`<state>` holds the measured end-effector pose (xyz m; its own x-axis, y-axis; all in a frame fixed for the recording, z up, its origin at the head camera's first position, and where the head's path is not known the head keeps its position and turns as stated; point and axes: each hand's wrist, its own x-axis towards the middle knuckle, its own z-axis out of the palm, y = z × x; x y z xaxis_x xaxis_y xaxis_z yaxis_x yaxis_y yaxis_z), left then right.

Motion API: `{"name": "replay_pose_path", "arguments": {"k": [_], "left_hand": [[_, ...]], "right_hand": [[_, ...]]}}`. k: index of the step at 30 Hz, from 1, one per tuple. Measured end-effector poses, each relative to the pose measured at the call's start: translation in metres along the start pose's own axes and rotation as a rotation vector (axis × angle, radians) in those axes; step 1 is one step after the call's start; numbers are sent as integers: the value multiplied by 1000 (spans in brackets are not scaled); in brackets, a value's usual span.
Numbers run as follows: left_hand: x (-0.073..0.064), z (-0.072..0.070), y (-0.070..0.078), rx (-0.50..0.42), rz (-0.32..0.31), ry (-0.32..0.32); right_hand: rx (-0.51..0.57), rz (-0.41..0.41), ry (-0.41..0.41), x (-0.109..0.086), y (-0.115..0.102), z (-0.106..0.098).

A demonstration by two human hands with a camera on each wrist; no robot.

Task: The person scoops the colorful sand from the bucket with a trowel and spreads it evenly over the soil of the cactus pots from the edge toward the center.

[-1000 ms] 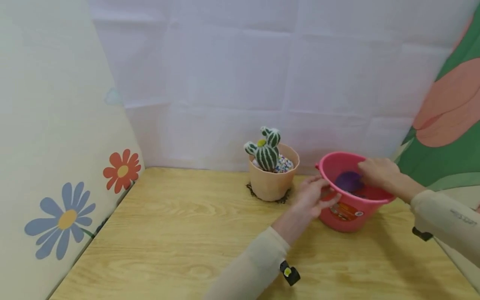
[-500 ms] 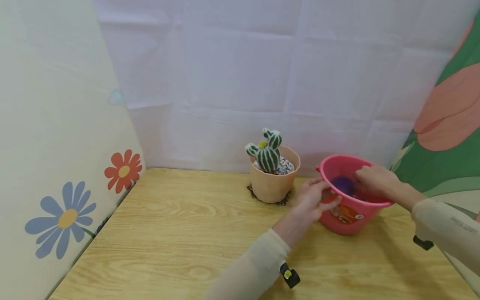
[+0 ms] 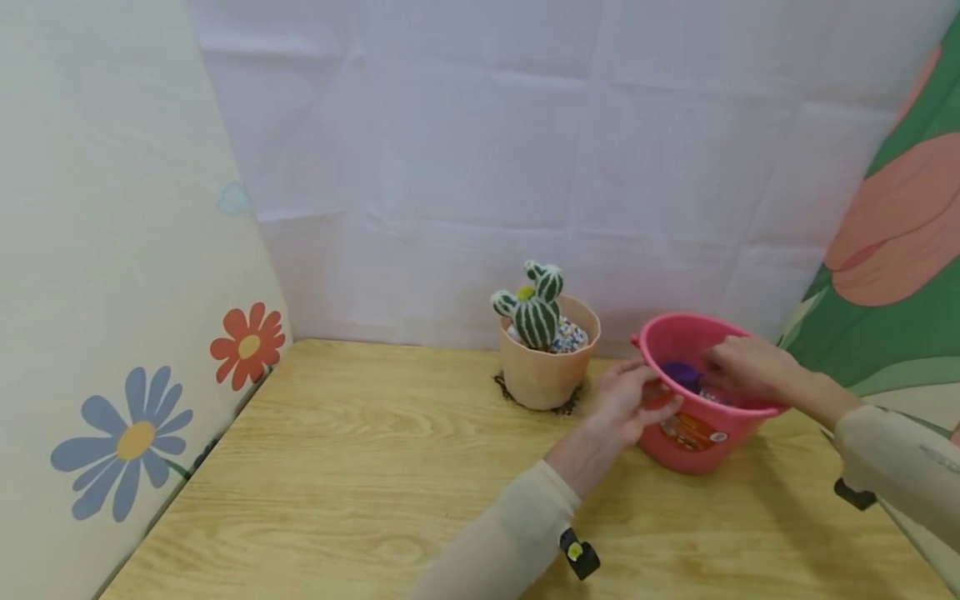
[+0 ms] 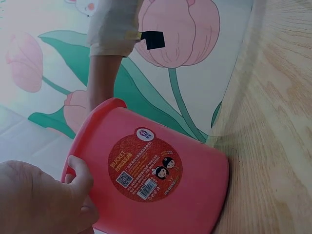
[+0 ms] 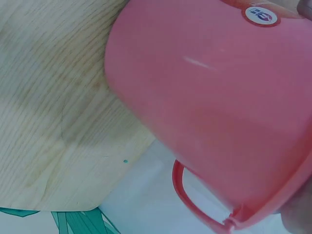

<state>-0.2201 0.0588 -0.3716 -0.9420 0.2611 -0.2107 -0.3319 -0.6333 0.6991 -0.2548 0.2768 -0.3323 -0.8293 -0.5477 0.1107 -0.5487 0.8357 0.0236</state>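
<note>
A pink bucket (image 3: 742,427) stands upright at the table's right. My left hand (image 3: 621,397) grips its near left rim; the left wrist view shows the thumb on the bucket's outside, beside a red round label (image 4: 145,165). Reaching over the right rim, my right hand (image 3: 750,367) is down inside with fingers curled round the end of a purple scoop (image 3: 679,377), its handle hidden by the hand. Pale small beads (image 3: 712,397) show beside the scoop. In the right wrist view the bucket's wall hides most of that hand, and a bucket handle (image 5: 183,192) hangs down outside.
Left of the bucket, a peach pot (image 3: 542,379) with a knitted cactus (image 3: 536,322) and colored beads (image 3: 572,336) sits on a dark openwork mat (image 3: 562,408). Behind the wooden table (image 3: 360,467) hangs a white cloth (image 3: 465,167). Flower-painted walls flank both sides.
Inside the bucket, my right hand and the purple scoop have shifted slightly left and down, and more pale beads show. The left hand keeps its grip on the rim.
</note>
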Motion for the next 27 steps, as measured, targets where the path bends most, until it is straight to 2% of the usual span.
{"name": "replay_pose_path", "arguments": {"k": [9,13,21,27], "left_hand": [[-1,0,-1,-6,-3,12],[1,0,-2,-11,-5,10],[1,-1,-2,-7,-8,13],[0,-2,-2,-5,3,10]], "right_hand": [[171,-91,-53,-10,-1,-17],[201,-83,-84,-15,-3,-24],[248,-89,-92,-24,-2,-29],[325,-79,-124,-29,-1,-35]]}}
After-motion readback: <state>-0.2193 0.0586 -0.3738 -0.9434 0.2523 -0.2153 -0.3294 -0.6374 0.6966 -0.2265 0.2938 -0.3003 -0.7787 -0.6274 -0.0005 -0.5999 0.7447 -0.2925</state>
